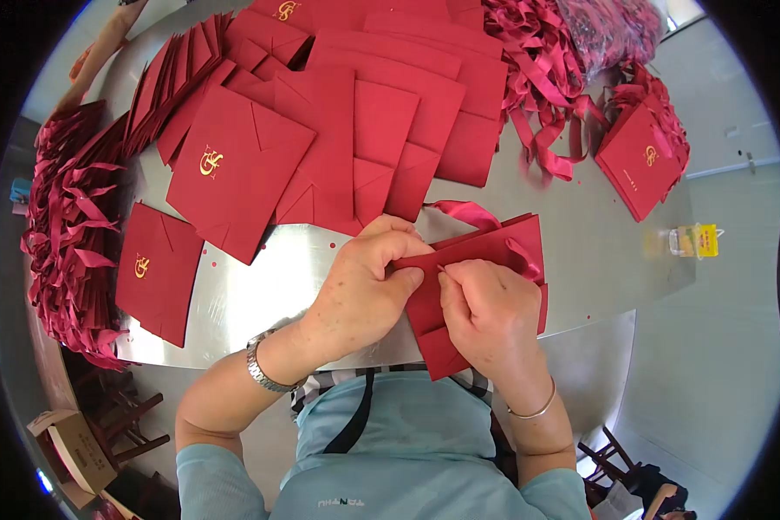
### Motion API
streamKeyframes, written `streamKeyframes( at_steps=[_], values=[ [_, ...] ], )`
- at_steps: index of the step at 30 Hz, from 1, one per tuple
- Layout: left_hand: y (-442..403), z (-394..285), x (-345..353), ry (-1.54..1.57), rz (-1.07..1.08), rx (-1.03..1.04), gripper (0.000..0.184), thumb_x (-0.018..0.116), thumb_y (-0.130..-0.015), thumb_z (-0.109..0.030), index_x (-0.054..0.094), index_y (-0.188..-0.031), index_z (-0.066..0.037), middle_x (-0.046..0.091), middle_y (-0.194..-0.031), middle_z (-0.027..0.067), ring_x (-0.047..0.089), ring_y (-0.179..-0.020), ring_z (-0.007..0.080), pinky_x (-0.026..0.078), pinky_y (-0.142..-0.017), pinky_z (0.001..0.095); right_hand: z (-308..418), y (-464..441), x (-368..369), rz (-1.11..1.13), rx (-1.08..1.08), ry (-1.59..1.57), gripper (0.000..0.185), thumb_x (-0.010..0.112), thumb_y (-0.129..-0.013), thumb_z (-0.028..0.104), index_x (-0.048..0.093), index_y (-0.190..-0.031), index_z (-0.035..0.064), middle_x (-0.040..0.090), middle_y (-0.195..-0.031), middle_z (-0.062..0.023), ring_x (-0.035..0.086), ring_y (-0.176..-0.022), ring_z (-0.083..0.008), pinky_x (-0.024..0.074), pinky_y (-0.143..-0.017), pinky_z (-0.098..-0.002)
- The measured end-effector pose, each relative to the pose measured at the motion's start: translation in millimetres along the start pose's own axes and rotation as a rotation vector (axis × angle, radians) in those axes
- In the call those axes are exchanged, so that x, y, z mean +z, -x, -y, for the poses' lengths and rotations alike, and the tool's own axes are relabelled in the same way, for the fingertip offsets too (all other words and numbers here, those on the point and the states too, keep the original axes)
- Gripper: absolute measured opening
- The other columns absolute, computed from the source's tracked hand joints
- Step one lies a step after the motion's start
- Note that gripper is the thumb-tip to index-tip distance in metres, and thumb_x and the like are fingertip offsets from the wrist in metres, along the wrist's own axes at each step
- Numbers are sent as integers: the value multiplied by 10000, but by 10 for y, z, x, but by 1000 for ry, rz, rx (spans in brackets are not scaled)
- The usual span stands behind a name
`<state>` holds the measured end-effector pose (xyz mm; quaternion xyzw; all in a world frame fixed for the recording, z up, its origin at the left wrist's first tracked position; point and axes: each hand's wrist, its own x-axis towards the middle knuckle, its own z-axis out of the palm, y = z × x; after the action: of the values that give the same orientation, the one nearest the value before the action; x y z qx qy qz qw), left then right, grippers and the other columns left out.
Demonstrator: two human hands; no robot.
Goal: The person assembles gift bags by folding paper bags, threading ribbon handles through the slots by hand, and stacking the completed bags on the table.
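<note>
A red paper gift bag (432, 308) lies tilted in front of me at the table's near edge. My left hand (364, 282) is closed on its upper left edge, thumb on the near face and fingers behind. My right hand (494, 314) presses against the bag's face in a pinch, close to my left thumb. What sits between those fingertips is too small to make out. A satin ribbon loop (523, 257) comes out of the bag beside my right knuckles. Another red ribbon (466, 211) curls behind the bag's far edge.
Flat red bags (243, 165) overlap across the metal table (602, 269). Ribboned bags (74, 234) are stacked along the left edge. Loose ribbons (546, 87) heap at the back, beside a plastic bag (611, 30). More finished-looking bags (637, 160) lie right. Another person's arm (95, 56) shows far left.
</note>
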<state>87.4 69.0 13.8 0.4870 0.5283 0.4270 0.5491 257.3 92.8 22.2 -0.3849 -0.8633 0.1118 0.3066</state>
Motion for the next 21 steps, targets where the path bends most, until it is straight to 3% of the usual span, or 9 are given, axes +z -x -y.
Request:
streamKeyframes(
  at_steps=[4,6,9,10,11,15,21],
  values=[
    [-6,27,5,5,-28,11,162,571,-830,61,657,-965,37,560,-1087,116,583,-1014,215,458,-877,300,-44,-13,-33,7,-123,48,156,691,-695,29,539,-718,51,525,-627,-67,557,-543,-227,456,-483,-335],
    [-10,34,4,12,-40,17,154,573,-830,58,655,-959,37,562,-1085,114,583,-1013,215,458,-875,301,-62,-20,-86,41,-171,-44,148,681,-655,17,596,-774,37,557,-654,-73,585,-575,-236,475,-504,-335],
    [-31,13,-47,23,3,-2,137,577,-837,38,655,-950,33,560,-1093,109,583,-1013,216,454,-877,299,-104,6,-153,68,-159,-204,160,679,-682,-5,639,-834,27,609,-702,-91,616,-614,-254,502,-543,-337],
    [-34,-10,-66,32,46,-42,134,566,-852,55,649,-953,29,525,-1130,74,555,-1001,159,443,-854,265,-92,13,-155,75,-159,-204,160,679,-682,-5,639,-834,27,609,-702,-91,616,-614,-254,502,-543,-337],
    [-38,-24,-78,40,89,-82,135,554,-866,72,644,-956,24,490,-1168,39,526,-989,102,432,-832,230,-72,19,-151,54,-103,-222,147,683,-704,-15,643,-840,22,626,-721,-96,624,-628,-260,508,-557,-335],
    [-43,-19,-89,58,104,-114,141,555,-863,73,648,-957,22,487,-1170,33,524,-971,92,432,-812,228,-3,19,-85,-62,108,-233,95,696,-768,-24,637,-835,10,644,-736,-101,626,-630,-266,510,-571,-331],
    [-61,-18,-115,98,115,-144,164,552,-857,73,651,-976,19,481,-1181,27,525,-936,82,434,-785,225,43,-19,-60,-33,225,-243,93,698,-782,-17,610,-796,11,615,-703,-110,608,-600,-254,487,-553,-322]
  ],
)
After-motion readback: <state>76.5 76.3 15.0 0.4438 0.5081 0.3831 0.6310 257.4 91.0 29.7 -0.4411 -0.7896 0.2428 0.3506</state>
